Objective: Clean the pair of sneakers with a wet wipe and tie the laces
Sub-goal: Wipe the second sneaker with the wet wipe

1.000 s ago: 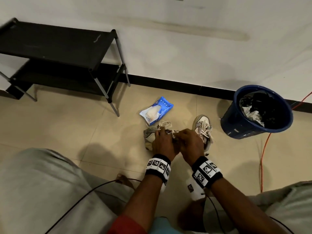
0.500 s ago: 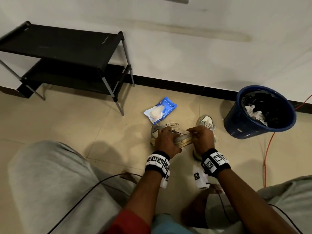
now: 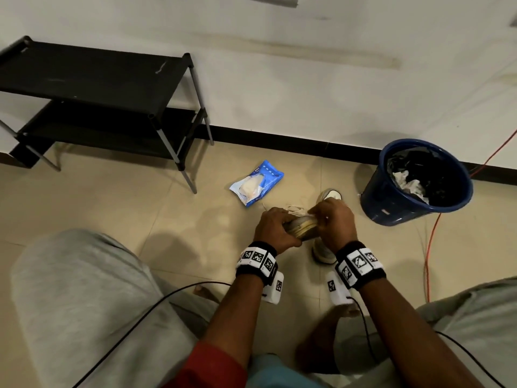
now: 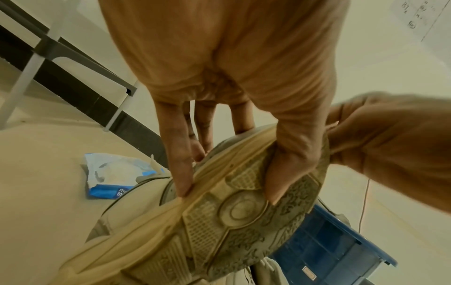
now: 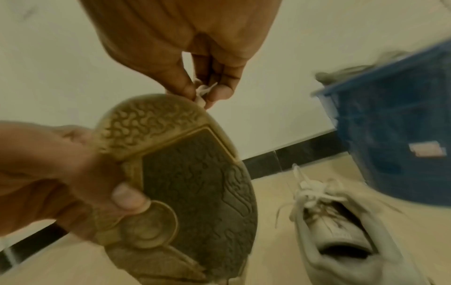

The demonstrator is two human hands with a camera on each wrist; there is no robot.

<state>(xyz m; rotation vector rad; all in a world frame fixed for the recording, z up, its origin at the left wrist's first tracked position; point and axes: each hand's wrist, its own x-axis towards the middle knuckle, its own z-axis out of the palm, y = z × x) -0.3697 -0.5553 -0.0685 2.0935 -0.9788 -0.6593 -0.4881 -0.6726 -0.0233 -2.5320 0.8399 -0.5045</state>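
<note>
A beige sneaker point(image 3: 303, 230) is lifted off the floor and turned so its dirty patterned sole point(image 4: 234, 212) faces me. My left hand point(image 3: 275, 228) grips it across the sole, thumb on the tread and fingers over the far edge. At the sneaker's toe, my right hand point(image 5: 202, 96) pinches a small white piece that looks like a lace end point(image 5: 203, 90) between thumb and forefinger. The second sneaker point(image 5: 341, 231) lies on the floor under my right wrist with its laces loose on top. A blue pack of wet wipes point(image 3: 256, 186) lies just beyond the hands.
A blue bin point(image 3: 414, 183) with a black liner and crumpled paper stands to the right by the wall. An orange cable point(image 3: 428, 247) runs along the floor beside it. A black two-tier rack point(image 3: 92, 91) stands at the back left. My grey-trousered knees flank the hands.
The sneaker was upright on the floor with both hands at its laces. It has since been lifted and turned sole-up, and my right hand has shifted to its toe.
</note>
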